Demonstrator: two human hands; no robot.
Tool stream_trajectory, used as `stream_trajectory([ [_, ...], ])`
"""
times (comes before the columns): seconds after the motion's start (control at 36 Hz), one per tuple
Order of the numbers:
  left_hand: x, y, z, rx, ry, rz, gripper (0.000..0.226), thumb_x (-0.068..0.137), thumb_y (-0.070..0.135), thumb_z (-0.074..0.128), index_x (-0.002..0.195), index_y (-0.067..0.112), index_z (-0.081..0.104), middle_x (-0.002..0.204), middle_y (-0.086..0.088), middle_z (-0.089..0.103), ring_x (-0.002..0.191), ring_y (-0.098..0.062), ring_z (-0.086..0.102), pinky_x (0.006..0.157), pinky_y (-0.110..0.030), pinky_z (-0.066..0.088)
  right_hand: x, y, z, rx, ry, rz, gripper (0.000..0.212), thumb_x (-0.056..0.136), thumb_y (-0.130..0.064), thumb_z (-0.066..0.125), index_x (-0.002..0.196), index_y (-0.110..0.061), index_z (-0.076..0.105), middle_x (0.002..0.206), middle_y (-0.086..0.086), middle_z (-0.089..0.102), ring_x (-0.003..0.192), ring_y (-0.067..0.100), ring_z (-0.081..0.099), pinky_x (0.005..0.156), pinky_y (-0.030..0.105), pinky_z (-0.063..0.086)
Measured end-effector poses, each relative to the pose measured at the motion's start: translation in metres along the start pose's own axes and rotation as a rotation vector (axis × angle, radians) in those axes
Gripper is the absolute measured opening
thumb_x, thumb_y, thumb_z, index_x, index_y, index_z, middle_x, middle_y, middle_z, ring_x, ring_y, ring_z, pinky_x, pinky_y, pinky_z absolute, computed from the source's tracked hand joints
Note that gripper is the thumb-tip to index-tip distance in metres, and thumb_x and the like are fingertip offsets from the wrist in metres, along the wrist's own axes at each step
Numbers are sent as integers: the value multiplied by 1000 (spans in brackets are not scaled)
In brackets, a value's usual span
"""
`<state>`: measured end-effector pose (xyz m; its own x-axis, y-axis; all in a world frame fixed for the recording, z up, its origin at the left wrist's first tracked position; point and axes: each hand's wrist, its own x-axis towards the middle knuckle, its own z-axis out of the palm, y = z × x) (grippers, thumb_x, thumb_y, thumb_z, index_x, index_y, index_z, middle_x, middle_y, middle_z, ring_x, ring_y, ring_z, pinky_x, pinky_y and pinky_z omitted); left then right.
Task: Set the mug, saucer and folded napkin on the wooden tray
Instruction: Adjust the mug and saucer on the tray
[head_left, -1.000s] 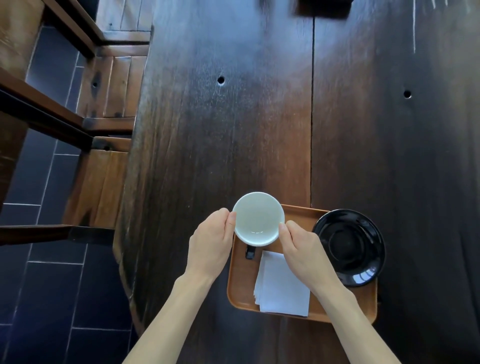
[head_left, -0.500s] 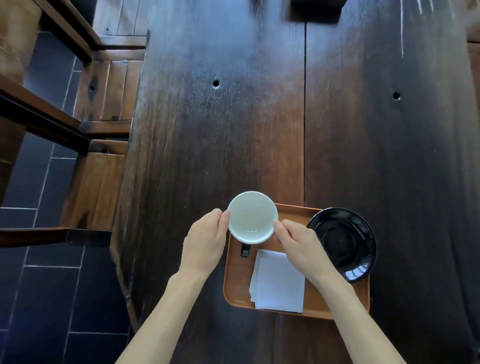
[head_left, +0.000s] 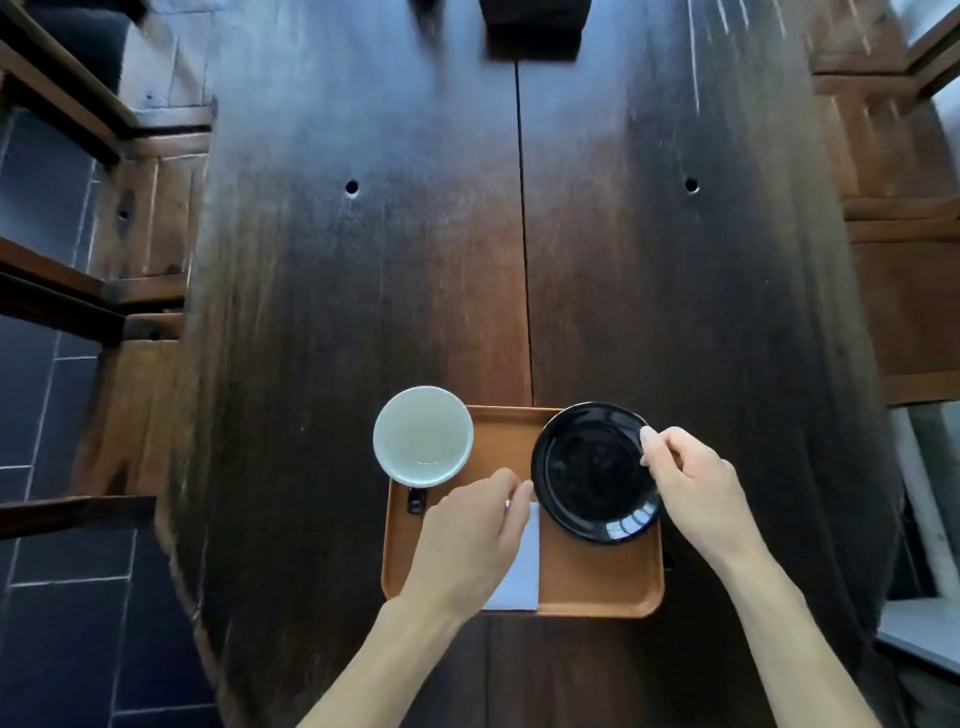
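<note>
1. Both hands have let go of the white round ceramic mug (head_left: 423, 435) and gone over to the glossy black round saucer (head_left: 595, 472), which now sits further onto the light wooden rectangular tray (head_left: 597, 582) than it did a moment ago.
2. Her or his right hand (head_left: 696, 499) pinches the saucer's right rim with curled fingers (head_left: 655, 446); the left hand (head_left: 467, 540) has loosely bent fingers touching the left rim, though whether they actually grip it I cannot tell.
3. Mug stands upright at the tray's far left corner, mouth up, its dark handle pointing back towards the person.
4. Under the left hand lies the white folded paper napkin (head_left: 524, 577), its long axis running from near edge to far edge of the tray.
5. To my eye all three pieces are on the tray on the dark wooden worktop (head_left: 363, 286); only the saucer's final settling remains, its far rim overhanging slightly.
</note>
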<state>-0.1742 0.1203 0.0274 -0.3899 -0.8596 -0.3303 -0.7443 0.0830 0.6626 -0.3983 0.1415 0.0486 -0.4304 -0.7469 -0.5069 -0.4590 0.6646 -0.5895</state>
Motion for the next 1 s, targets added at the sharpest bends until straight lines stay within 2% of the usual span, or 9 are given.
stream_trajectory([
  [0.11,23,20,24,131,-93,-61,34,105,46,27,87,21,43,78,4,62,72,-22,58,61,-36,38,0,29,-11,-76,10,87,44,104,-44,43,79,-9,53,65,0,59,62,16,56,59,36,44],
  [0.25,48,21,36,244,-76,-169,33,104,50,22,90,25,38,78,6,59,68,-24,57,63,-37,44,-3,57,-3,-416,20,100,42,105,-47,33,78,-19,47,70,-5,63,63,9,57,55,33,39],
  [0.39,57,23,37,373,-75,-196,28,105,45,20,90,27,35,81,7,57,65,-16,48,63,-33,39,-8,72,11,-343,-8,110,44,107,-43,30,73,-17,40,68,-4,61,62,10,56,59,38,42],
  [0.5,56,21,43,306,-105,-213,25,105,42,22,93,27,38,83,6,57,65,-16,49,56,-29,35,-8,74,15,-294,29,76,43,107,-38,33,71,-18,42,65,-3,60,59,9,56,52,29,40],
  [0.58,53,17,47,263,-57,-227,30,105,44,23,89,25,39,79,4,61,66,-18,58,60,-37,52,-5,76,13,-296,4,88,42,107,-40,31,72,-19,41,66,-3,60,59,8,56,50,24,36],
  [0.67,52,18,48,271,-44,-241,31,105,44,25,88,24,42,76,4,61,66,-17,60,63,-39,57,2,77,9,-306,-28,90,42,107,-42,29,74,-19,41,67,-3,62,61,10,58,55,32,40],
  [0.78,50,16,50,346,-45,-226,31,105,44,29,86,25,44,74,7,58,61,-14,56,56,-28,50,13,76,4,-317,-69,82,42,107,-44,26,74,-19,38,68,-3,62,63,12,58,61,37,43],
  [0.89,45,18,47,393,-78,-245,33,104,45,30,82,24,39,72,9,51,53,-13,41,48,-22,25,23,75,2,-336,-78,78,41,105,-47,24,79,-18,37,69,-2,62,70,22,59,73,43,49],
  [1.0,42,20,48,420,-103,-283,35,103,48,32,80,23,40,70,9,48,54,-14,41,51,-25,31,30,71,1,-352,-67,57,42,105,-49,22,79,-18,35,70,-2,62,70,23,59,75,43,50],
])
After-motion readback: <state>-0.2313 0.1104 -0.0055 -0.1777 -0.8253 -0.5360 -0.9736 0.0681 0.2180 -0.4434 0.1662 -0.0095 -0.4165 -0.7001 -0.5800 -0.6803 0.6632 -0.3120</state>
